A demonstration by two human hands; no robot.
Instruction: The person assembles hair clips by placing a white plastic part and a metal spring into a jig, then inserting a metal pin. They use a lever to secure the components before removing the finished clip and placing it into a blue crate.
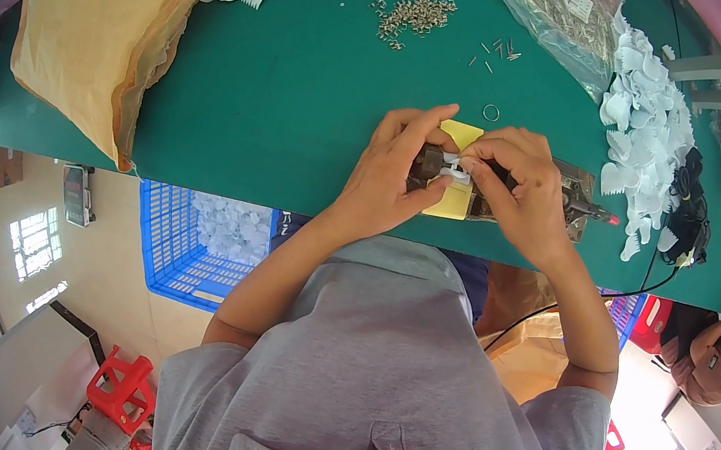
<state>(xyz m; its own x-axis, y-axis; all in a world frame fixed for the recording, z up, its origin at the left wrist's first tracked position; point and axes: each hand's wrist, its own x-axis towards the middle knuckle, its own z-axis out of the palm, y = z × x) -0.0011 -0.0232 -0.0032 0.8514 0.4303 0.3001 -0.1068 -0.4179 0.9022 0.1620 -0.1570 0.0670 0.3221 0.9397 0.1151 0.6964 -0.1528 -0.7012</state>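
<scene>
A small white plastic piece (455, 174) sits between my hands on a dark metal bench fixture (578, 178) with a red-tipped lever. Yellow pads (448, 203) lie on the fixture on both sides of the piece. From the left, my left hand (377, 180) curls its thumb and fingers around the white piece, steadying it. My right hand (530, 191) pinches at the top of the piece with thumb and forefinger; whatever is between those fingertips is too small and covered to name. A thin metal ring (491, 112) lies just beyond the hands.
Small metal springs or clips (416, 17) are heaped at the far middle, with several loose pins (502, 50) beside them. White toothed plastic pieces (642, 110) pile at right near a black cable (687, 208). A brown paper sack (108, 21) stands left; a blue crate (172, 265) sits below the table.
</scene>
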